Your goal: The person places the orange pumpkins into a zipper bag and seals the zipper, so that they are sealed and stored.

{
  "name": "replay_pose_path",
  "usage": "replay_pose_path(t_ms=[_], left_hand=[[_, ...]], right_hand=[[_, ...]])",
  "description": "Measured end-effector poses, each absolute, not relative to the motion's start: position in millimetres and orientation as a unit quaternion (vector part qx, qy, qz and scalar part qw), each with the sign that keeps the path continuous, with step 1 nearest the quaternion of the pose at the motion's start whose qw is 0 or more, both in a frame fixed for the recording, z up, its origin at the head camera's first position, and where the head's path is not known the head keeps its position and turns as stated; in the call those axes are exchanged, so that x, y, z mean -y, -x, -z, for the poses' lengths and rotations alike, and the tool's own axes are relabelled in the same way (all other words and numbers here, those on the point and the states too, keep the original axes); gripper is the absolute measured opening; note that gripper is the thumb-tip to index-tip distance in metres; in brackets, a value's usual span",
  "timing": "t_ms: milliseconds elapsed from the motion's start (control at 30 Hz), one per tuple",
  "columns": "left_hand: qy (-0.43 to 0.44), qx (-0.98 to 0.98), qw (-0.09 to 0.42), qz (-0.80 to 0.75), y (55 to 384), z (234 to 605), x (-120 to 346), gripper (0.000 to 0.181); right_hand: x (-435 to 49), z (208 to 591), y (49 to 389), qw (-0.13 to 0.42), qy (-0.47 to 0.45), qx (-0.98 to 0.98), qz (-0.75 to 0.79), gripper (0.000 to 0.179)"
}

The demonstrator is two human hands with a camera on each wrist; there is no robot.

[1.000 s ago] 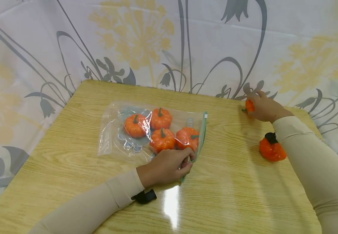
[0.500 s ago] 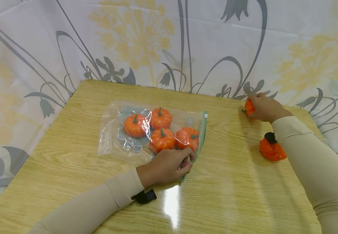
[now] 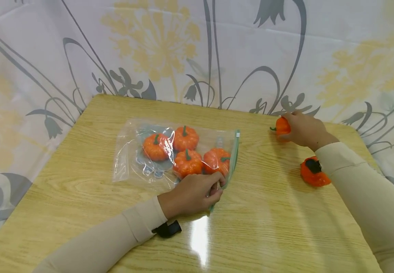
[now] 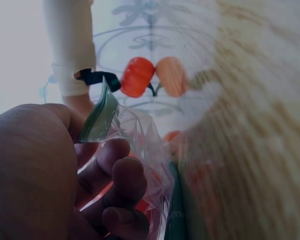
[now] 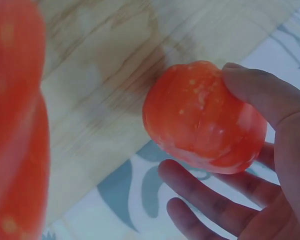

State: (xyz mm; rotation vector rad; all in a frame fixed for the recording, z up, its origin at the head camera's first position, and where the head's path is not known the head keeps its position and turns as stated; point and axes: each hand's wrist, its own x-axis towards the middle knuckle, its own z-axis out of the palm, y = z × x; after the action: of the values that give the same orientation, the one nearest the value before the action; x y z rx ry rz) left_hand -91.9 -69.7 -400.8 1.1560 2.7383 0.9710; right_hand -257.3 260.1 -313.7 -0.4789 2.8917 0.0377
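My left hand (image 3: 195, 193) grips the near corner of a clear zip bag (image 3: 128, 151) by its green zip edge (image 4: 101, 117). In the head view the bag lies flat with several orange toy pumpkins inside, one of them a pumpkin (image 3: 185, 138) toward the back. At the right rear of the table, my right hand (image 3: 306, 129) holds a loose toy pumpkin (image 3: 281, 128) between thumb and fingers, its green stem pointing left. In the right wrist view the thumb presses on one side of that held pumpkin (image 5: 202, 117) and the fingers lie under the other.
Another loose pumpkin (image 3: 314, 172) sits on the wooden table (image 3: 258, 227) below my right wrist, partly hidden by a black strap (image 3: 313, 165). A patterned cloth (image 3: 169, 49) rises along the back edge. Another strap (image 3: 168, 229) hangs under my left wrist.
My right hand has moved slightly left with the pumpkin in its grip. The left hand keeps its hold on the bag's edge. The view has shifted a little.
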Motion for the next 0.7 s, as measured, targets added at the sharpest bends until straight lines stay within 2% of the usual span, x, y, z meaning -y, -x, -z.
replay_pose_path(t_ms=[167,400,700], left_hand=[[-0.367,-0.877,0.012,-0.310,92,401,70,0.014],[-0.367,-0.878,0.005,-0.308,91,400,69,0.014],[-0.367,-0.878,-0.002,-0.307,92,403,69,0.012]], right_hand=[[-251,316,245,0.080,0.159,-0.984,0.010,0.075],[-242,323,226,0.015,0.178,-0.984,0.025,0.070],[-235,326,205,-0.024,0.187,-0.981,0.049,0.073]])
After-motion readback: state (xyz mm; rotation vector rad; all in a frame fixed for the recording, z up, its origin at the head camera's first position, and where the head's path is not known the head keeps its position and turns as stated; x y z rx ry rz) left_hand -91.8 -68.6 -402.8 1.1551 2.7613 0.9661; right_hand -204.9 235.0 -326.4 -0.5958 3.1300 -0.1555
